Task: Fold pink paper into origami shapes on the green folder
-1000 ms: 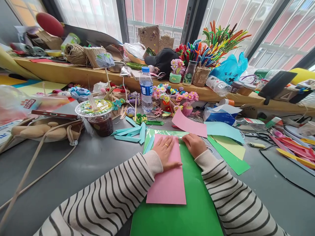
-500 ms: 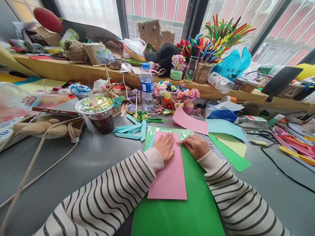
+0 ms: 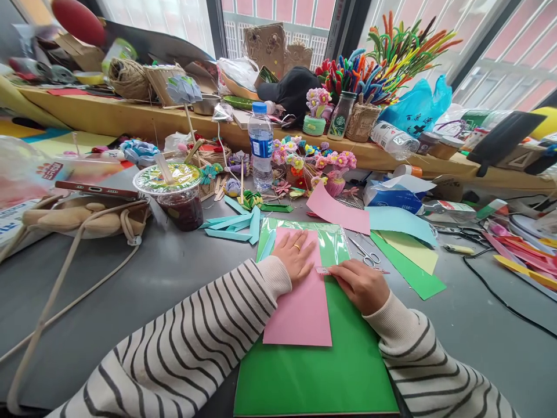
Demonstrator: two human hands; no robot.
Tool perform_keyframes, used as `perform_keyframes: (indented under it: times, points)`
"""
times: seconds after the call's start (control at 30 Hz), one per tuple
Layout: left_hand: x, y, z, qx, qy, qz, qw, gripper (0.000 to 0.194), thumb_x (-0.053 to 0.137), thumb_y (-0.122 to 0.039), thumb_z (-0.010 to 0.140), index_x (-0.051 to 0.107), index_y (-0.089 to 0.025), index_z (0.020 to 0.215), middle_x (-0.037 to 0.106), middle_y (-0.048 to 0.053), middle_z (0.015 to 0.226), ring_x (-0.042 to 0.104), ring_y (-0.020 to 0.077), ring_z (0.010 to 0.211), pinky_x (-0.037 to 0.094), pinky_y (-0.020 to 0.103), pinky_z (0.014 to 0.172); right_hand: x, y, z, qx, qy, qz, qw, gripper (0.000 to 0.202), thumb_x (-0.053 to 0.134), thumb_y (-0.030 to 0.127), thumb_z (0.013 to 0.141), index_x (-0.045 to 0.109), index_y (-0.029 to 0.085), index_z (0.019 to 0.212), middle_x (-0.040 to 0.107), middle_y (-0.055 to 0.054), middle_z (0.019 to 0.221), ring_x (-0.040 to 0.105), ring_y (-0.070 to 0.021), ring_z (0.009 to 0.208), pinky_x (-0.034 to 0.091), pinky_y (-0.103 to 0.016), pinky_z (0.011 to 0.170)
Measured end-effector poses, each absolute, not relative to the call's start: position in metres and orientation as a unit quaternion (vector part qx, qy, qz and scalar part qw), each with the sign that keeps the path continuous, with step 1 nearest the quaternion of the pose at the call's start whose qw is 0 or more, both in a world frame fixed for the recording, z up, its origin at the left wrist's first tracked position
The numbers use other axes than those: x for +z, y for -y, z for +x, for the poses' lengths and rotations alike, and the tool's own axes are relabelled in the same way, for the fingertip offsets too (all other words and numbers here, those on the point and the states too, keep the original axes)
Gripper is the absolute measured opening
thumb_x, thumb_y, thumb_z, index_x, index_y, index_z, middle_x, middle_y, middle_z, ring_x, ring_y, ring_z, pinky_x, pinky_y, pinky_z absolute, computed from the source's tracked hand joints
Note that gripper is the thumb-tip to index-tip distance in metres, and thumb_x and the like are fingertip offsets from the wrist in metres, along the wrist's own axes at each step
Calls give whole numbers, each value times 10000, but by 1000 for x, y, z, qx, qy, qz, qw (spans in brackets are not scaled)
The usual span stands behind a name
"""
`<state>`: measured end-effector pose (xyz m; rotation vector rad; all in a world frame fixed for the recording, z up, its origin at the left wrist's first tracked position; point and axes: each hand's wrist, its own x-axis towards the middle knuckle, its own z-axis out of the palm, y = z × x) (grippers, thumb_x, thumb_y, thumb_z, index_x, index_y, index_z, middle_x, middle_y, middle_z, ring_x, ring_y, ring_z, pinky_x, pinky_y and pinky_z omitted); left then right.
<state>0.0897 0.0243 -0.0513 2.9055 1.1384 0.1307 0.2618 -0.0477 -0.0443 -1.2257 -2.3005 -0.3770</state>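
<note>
A pink paper sheet [image 3: 300, 313] lies lengthwise on a green board [image 3: 352, 360] with clear film at its top edge. My left hand [image 3: 295, 255] rests flat on the upper part of the pink sheet, fingers spread, a ring on one finger. My right hand [image 3: 361, 283] is closed around a thin clear ruler [image 3: 322, 270], whose tip lies over the right edge of the pink sheet. Small scissors [image 3: 368, 253] lie just beyond my right hand. Folded light blue paper strips [image 3: 235, 224] are at the board's upper left.
A lidded drink cup [image 3: 178, 203] and a bag with a phone [image 3: 96, 188] stand left. A water bottle [image 3: 261, 152] is behind the board, near craft flowers. Pink [image 3: 337, 213], blue [image 3: 398, 223] and green paper [image 3: 420, 281] lie right, beside a black cable [image 3: 500, 303].
My right hand has moved toward me and slightly right with the ruler, away from the sheet's top edge. The small scissors now show more fully. My left hand stays on the pink sheet.
</note>
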Motion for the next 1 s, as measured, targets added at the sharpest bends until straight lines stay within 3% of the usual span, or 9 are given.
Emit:
perform_keyframes:
  times: [0.43, 0.73, 0.87, 1.0]
  points:
    - [-48, -23, 90, 27, -368, 929, 41, 569, 229, -460, 793, 239, -138, 1263, 169, 160, 1332, 136, 270, 1219, 128, 447, 974, -39, 94, 259, -120, 865, -401, 276, 157, 454, 87, 752, 605, 114, 784, 639, -68, 686, 568, -155, 652, 471, -266, 576]
    - [-46, -23, 90, 19, -368, 928, 49, 620, 198, -522, 775, 214, -146, 1268, 158, 157, 1337, 105, 263, 1226, 110, 440, 975, -35, 125, 255, -124, 879, -361, 285, 266, 336, 76, 802, 600, 89, 829, 652, -92, 703, 596, -160, 711, 495, -270, 617]
    - [-46, -22, 88, 39, -360, 931, 50, 741, 187, -628, 711, 213, -139, 1266, 162, 166, 1335, 99, 272, 1226, 102, 443, 972, -34, 126, 261, -77, 886, -355, 289, 274, 318, 91, 815, 584, 109, 874, 650, -83, 734, 588, -152, 734, 487, -273, 633]
    - [-47, -21, 87, 45, -357, 931, 53, 786, 189, -661, 682, 209, -136, 1266, 161, 169, 1335, 92, 276, 1227, 98, 445, 969, -24, 115, 274, 30, 900, -352, 257, 226, 374, 123, 803, 594, 174, 797, 625, -30, 632, 565, -103, 584, 462, -209, 509]
